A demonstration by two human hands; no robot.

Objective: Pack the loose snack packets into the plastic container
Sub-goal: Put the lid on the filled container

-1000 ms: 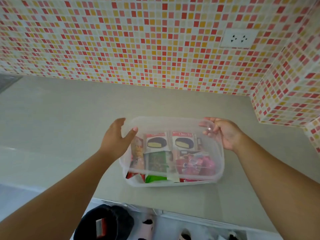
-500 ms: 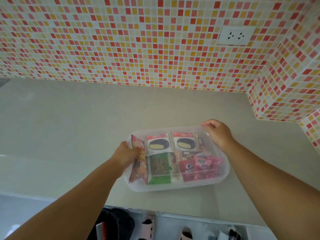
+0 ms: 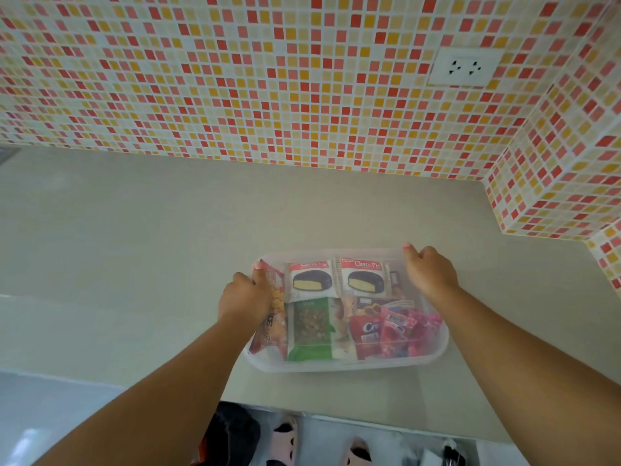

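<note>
A clear plastic container [image 3: 346, 364] sits on the beige counter near its front edge, with a translucent lid lying over it. Through the lid I see two Choco Pie packets [image 3: 311, 279] at the far side, a green packet [image 3: 311, 327], an orange packet [image 3: 272, 331] along the left wall and red and pink packets [image 3: 393, 331] on the right. My left hand [image 3: 243, 299] is curled over the container's far left corner. My right hand [image 3: 428, 270] is curled over its far right corner.
A red, orange and white mosaic wall runs behind the counter [image 3: 134, 247], with a white socket [image 3: 463, 67] at the upper right. A tiled pillar [image 3: 554, 196] juts out on the right. Sandals [image 3: 284, 438] lie on the floor below the counter's front edge.
The lid has come down onto the container. Both hands moved from holding it raised to closing over the far corners.
</note>
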